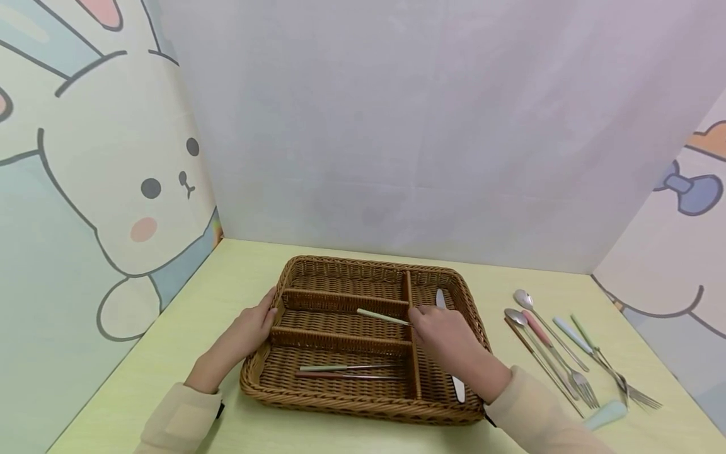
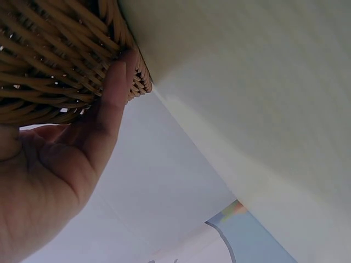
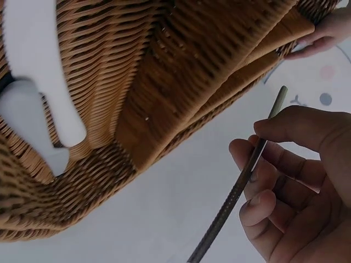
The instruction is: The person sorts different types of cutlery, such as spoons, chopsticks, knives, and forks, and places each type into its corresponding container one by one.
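A pale yellow-green tabletop [image 1: 227, 277] stands inside walls printed with a cartoon rabbit; on it sits a brown woven wicker tray with dividers [image 1: 363, 403].

In the head view the left hand [image 1: 254, 326] reaches forward from a cream sleeve, its straight fingers resting against the tray's left rim. The right hand [image 1: 448, 340] hovers over the tray's upright divider, fingertips pinching a slim chopstick with a pale green handle [image 1: 381, 316]. Its long axis runs nearly level, the green end pointing away from the fingers toward the left hand. Two more chopsticks [image 1: 346, 372] lie in the nearest compartment. A white-handled knife [image 1: 457, 386] lies under the right wrist, mostly hidden. Beyond the right hand's outer side, well apart, lie pastel-handled spoons and forks [image 1: 567, 356].

The left wrist view shows the left hand's fingers [image 2: 116, 90] flat on the wicker wall; the thumb is cut off.

In the right wrist view curled fingers [image 3: 263, 205] and thumb grip the chopstick's ridged metal shaft [image 3: 236, 192], which rises aslant past the fingertips, its lower end cut off. The knife appears as a blurred white shape [image 3: 41, 82].
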`<state>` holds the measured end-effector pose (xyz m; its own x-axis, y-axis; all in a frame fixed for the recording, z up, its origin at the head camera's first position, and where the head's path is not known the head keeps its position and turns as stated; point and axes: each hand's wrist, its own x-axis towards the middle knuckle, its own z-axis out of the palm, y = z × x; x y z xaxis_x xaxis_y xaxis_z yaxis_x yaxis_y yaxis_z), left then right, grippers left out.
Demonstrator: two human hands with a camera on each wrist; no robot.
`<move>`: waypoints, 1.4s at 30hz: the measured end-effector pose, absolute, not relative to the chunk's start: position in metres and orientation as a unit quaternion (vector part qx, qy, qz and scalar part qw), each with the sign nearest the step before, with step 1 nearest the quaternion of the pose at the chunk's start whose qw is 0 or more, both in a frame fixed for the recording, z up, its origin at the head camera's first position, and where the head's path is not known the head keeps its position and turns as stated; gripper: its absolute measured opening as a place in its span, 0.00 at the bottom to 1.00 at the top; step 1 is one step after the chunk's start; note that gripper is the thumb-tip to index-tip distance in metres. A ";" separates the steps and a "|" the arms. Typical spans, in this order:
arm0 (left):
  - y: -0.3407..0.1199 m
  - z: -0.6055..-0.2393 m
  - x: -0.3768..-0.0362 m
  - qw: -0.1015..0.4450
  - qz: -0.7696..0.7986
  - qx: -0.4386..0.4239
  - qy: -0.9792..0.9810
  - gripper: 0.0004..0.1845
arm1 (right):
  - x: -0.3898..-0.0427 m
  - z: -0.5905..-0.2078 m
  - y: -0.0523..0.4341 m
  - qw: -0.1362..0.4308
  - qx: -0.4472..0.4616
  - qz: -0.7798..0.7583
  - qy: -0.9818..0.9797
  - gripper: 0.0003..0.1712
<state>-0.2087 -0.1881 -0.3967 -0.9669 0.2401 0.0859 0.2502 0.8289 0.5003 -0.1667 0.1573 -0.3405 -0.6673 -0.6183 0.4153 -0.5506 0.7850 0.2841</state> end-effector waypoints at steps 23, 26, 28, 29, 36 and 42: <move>-0.188 -0.395 -0.208 0.011 -0.261 -0.126 -0.957 0.28 | -0.153 -0.349 0.108 0.164 0.417 -0.131 -0.884 0.10; -0.188 -0.395 -0.207 0.012 -0.262 -0.126 -0.957 0.28 | -0.153 -0.351 0.106 0.131 0.425 -0.144 -0.884 0.09; -0.188 -0.395 -0.207 0.010 -0.262 -0.126 -0.957 0.28 | -0.153 -0.353 0.104 0.107 0.430 -0.145 -0.884 0.09; -0.188 -0.396 -0.207 0.010 -0.263 -0.126 -0.957 0.28 | -0.153 -0.353 0.104 0.097 0.433 -0.145 -0.884 0.10; -0.187 -0.396 -0.207 0.003 -0.267 -0.124 -0.956 0.28 | -0.151 -0.354 0.102 0.056 0.451 -0.136 -0.880 0.11; -0.188 -0.396 -0.207 0.006 -0.270 -0.125 -0.955 0.28 | -0.151 -0.355 0.103 0.036 0.469 -0.134 -0.872 0.15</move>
<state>-0.2069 -0.1876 -0.3955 -0.9687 0.2356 0.0781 0.2417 0.8234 0.5134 -0.1508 0.1027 -0.3546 -0.5573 -0.8280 -0.0625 -0.8085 0.5240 0.2678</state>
